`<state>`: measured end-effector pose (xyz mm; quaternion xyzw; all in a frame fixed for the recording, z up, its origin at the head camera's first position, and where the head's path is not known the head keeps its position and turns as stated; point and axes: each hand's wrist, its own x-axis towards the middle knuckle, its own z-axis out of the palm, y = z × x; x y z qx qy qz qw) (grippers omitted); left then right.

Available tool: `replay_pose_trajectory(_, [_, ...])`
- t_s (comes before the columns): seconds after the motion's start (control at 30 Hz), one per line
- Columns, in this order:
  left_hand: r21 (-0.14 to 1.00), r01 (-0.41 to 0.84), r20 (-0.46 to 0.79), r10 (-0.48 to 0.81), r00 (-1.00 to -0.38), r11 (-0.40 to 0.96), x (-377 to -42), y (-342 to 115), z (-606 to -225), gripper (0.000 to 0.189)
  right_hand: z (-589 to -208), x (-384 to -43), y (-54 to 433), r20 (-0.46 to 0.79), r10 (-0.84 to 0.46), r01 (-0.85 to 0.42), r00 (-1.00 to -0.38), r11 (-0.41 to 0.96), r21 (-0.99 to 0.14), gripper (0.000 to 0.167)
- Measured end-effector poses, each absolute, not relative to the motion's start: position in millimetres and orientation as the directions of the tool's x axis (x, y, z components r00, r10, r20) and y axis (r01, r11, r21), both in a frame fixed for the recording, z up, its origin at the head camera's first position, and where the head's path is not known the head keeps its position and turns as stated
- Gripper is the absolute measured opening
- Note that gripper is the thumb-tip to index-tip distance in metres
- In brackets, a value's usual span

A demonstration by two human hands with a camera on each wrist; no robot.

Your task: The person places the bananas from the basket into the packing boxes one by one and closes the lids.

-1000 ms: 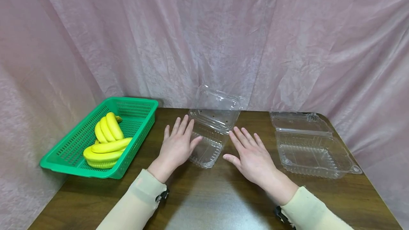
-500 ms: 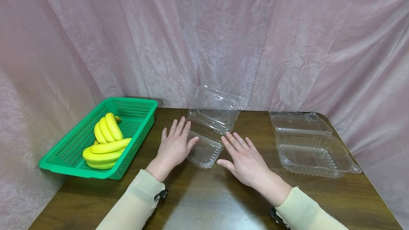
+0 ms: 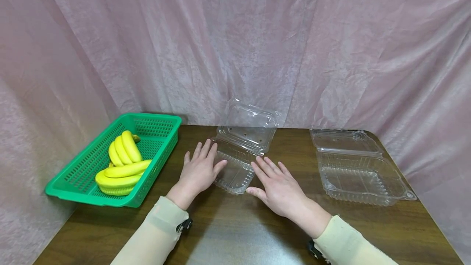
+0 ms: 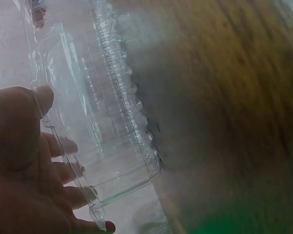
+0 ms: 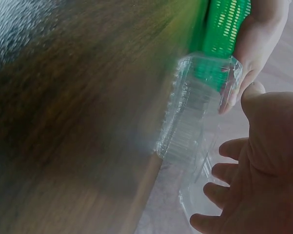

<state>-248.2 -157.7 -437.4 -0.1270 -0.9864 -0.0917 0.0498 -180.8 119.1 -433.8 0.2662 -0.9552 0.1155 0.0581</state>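
Observation:
A clear plastic clamshell box (image 3: 235,169) stands mid-table, its lid (image 3: 250,122) raised and leaning back toward the curtain. My left hand (image 3: 198,171), palm down with spread, straight fingers, lies along the box's left rim. In the left wrist view its fingertips (image 4: 70,146) overlap the clear rim (image 4: 68,158). On the other side, my right hand (image 3: 277,189) is held flat, fingertips close to the box's right edge and thumb pointing at its front corner. The right wrist view shows this hand's loose fingers (image 5: 224,173) with nothing between them.
A green basket (image 3: 158,175) holding yellow bananas (image 3: 123,171) stands at the left. Another clear clamshell box (image 3: 358,179) lies opened at the right, near the table's edge. A pink curtain (image 3: 235,44) hangs behind the brown table (image 3: 220,232).
My right hand has moved left and a little nearer to me, closing on the middle box. My left hand has shifted slightly left and nearer. The box has hardly moved.

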Motion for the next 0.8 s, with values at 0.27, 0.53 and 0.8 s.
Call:
replay_pose_trajectory(0.27, [0.158,0.245,0.087,0.233,-0.969,0.957,-249.5,-158.6,-438.4,0.081,-436.1,-180.7,118.3,0.173,-0.505,-0.531,-0.846,0.826,-0.187,0.079])
replay_pose_trajectory(0.53, [0.168,0.238,0.077,0.228,-0.971,0.957,-247.5,-158.8,-439.1,0.080,-445.2,-183.7,121.1,0.222,-0.507,-0.547,-0.833,0.816,-0.187,0.079])
replay_pose_trajectory(0.8, [0.170,0.238,0.086,0.226,-0.970,0.956,-245.0,-158.1,-440.2,0.080,-443.5,-182.4,122.1,0.204,-0.500,-0.536,-0.841,0.822,-0.193,0.080])
